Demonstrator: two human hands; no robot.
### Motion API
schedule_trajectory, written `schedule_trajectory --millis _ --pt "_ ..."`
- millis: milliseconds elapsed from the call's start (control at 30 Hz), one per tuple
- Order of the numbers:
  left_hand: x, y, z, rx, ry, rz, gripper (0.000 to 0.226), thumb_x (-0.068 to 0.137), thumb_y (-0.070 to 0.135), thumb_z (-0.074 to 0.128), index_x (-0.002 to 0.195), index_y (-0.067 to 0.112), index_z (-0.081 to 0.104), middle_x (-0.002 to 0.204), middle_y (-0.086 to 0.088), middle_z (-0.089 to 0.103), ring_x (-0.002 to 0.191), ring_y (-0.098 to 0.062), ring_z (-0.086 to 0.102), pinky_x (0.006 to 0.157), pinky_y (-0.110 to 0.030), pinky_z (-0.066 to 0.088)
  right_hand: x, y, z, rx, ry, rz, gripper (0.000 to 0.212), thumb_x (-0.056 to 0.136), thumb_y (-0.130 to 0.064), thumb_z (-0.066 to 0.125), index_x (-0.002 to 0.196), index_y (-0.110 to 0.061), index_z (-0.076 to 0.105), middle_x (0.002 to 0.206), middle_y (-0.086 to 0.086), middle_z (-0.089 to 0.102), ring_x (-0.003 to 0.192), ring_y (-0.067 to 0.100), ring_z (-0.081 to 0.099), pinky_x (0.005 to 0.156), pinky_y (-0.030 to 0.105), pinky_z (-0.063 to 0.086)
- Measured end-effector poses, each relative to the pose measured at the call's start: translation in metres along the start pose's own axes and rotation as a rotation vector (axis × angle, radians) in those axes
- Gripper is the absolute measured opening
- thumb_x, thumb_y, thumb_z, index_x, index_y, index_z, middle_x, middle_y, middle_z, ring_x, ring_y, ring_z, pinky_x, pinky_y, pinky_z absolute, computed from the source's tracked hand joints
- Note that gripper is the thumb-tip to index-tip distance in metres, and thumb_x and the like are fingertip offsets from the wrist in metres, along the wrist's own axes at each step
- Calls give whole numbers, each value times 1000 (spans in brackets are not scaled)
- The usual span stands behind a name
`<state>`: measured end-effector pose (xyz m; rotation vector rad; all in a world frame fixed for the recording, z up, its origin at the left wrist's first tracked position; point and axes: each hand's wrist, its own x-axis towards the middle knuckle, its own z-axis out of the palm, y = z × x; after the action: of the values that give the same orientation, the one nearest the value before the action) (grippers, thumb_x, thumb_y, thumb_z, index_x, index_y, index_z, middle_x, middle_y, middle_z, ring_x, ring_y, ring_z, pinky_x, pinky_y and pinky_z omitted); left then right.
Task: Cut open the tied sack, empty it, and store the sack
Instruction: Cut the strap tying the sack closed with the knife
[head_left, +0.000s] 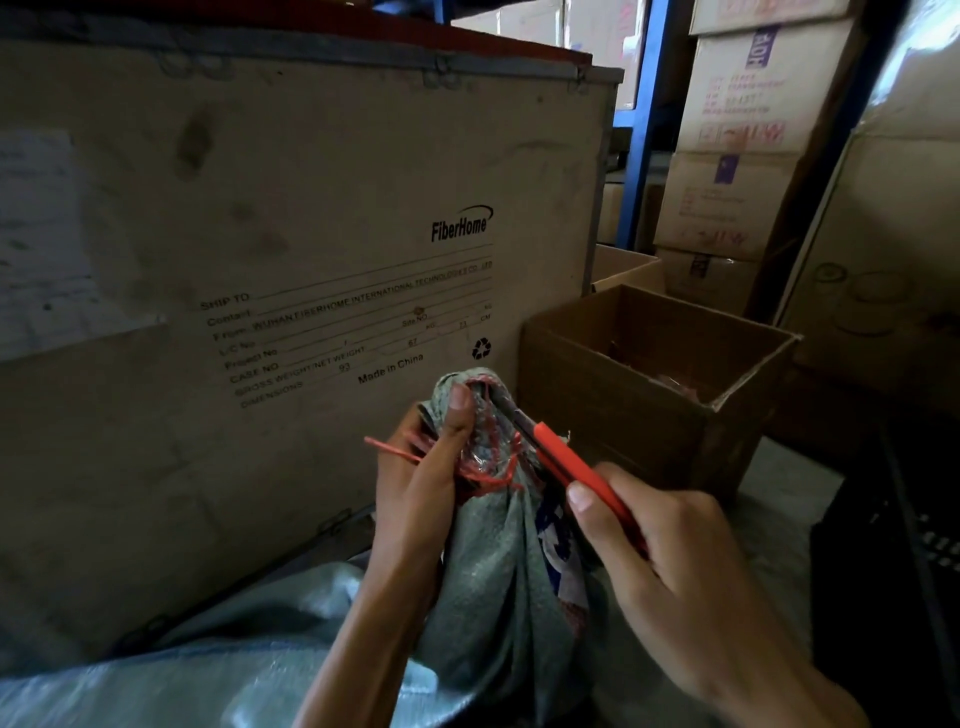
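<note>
Sack (498, 582) neck gripped by left hand (415, 483), cutter (566, 462) blade tip hidden

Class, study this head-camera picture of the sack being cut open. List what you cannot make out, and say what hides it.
- Sack contents: hidden by its cloth, head view.
- Cutter blade tip: buried in the gathered neck beside the red tie.
- Open carton contents: dark, blocked by its front wall.
- Paper sheet on the crate: print blurred.
- Right hand fingers: curled under, out of sight.
</note>
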<state>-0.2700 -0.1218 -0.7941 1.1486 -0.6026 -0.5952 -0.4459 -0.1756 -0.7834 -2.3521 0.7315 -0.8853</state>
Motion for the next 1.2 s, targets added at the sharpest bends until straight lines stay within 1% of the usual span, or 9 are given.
schedule_trajectory --millis 200,300,367,433,567,667,833,1033,1200 --pt "4 5 -11 64 80 33 48 84 54 67 85 6 73 75 -21 76 64 -25 74 58 -34 62 -4 4 10 -30 -44 63 48 93 -67 25 100 -36 61 72 -12 67 66 0 65 53 14 45" --pt "11 12 -24 37 185 2 46 91 50 64 70 9 72 60 -7 76 51 -13 71 47 -20 57 -9 13 14 -132 -153 117 47 90 -70 24 99 -41 60 75 -16 64 70 -2 62 60 14 44" --pt "16 17 -32 42 231 -29 49 91 54 62 73 9 71 56 0 74 47 -8 68 43 -16 53 -10 17 13 -161 -210 138 43 90 -69 31 93 -39 60 73 -12 63 68 3 62 65 26 51" --pt "19 21 -36 29 220 -49 51 89 57 62 73 10 71 58 0 74 48 -8 69 43 -18 54 -12 18 9 -47 -164 126 43 85 -71 37 92 -37 63 65 -4 64 58 8 60 56 27 47" --pt "19 16 -36 -55 127 -125 50 87 57 64 79 9 72 75 -12 75 62 -21 72 55 -30 61 -8 15 -11 318 17 114 55 78 -70 50 83 -19 68 53 8 53 44 20 46 42 30 36" --pt "12 12 -25 -20 -17 -161 57 86 58 60 90 3 75 77 -12 76 63 -20 73 56 -29 62 1 13 -19 440 182 142 50 81 -70 57 79 -21 66 49 -3 47 41 11 40 40 12 32" --pt "-17 2 12 29 -388 -136 44 87 45 51 61 24 79 56 1 74 48 -2 69 48 -14 54 13 19 -8 613 169 247 34 64 -56 80 94 -40 72 89 -13 76 79 1 73 66 10 55" --pt "-29 -8 22 131 -277 41 39 89 39 62 110 5 67 88 -5 81 77 -12 78 63 -18 59 17 29 2 527 217 193 34 76 -60 72 92 -30 75 81 -4 77 71 13 75 62 32 62" --pt "-27 -6 13 185 -352 74 30 90 19 66 115 2 68 101 -14 80 88 -24 78 72 -26 62 19 34 -2 511 219 105 29 84 -52 70 96 -26 74 84 3 77 72 20 75 62 41 62"
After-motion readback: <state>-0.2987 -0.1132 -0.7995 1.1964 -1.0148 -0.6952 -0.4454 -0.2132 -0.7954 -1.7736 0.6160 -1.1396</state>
